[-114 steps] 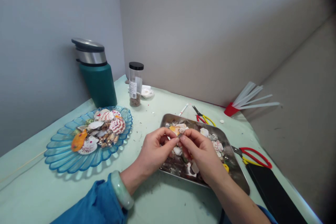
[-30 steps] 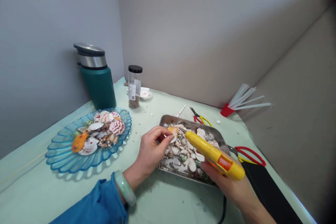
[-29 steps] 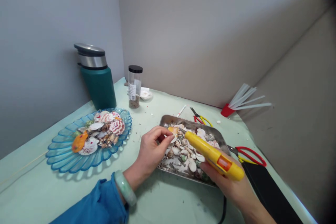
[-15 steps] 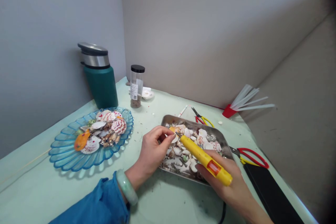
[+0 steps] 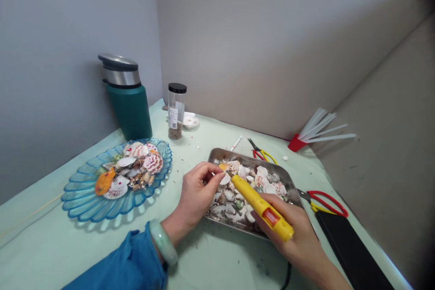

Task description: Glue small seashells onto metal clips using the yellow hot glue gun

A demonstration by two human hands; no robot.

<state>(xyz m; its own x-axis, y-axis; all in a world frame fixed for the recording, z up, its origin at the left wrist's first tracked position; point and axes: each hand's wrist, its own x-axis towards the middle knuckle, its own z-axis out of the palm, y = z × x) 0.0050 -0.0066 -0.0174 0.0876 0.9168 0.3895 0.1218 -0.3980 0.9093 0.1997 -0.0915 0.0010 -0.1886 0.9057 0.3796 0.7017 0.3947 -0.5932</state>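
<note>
1. Left hand (image 5: pixel 199 192), center of frame: thumb and index pinched together, apparently on a small piece (image 5: pixel 224 171). Too small to ID. White shell (image 5: pixel 224 179) sits just under the fingertips; can't tell if it's held or lying in the tray (image 5: pixel 290 181).
2. Right hand (image 5: pixel 299 226), lower right of center: fingers wrapped on the yellow glue gun (image 5: pixel 260 206), nozzle up-left, right by the left fingertips. Contact and glue flow: can't tell.
3. Progress, my read: mid-step. Piece in the pinch, gun up to it. I see no join to another part yet. Loose shells (image 5: pixel 269 189) fill much of the tray, so material remains; total needed unknown.
4. Left of frame: blue plate (image 5: pixel 78 208) carries a pile of shells (image 5: pixel 152 163), some dotted red, plus an orange piece (image 5: pixel 105 182). Could be finished or sorted stock; can't confirm.
5. Right of frame: cutters (image 5: pixel 304 195) beside the tray; red cup (image 5: pixel 296 143) with translucent sticks (image 5: pixel 316 124) farther up. All on the desk (image 5: pixel 190 253).
6. Delta vs 3.8 s ago: both hands were pinching at one small dark piece, no gun. Vs 1.0 s ago: nozzle was slightly off the left fingertips; now closer. Plate pile looks unchanged.
</note>
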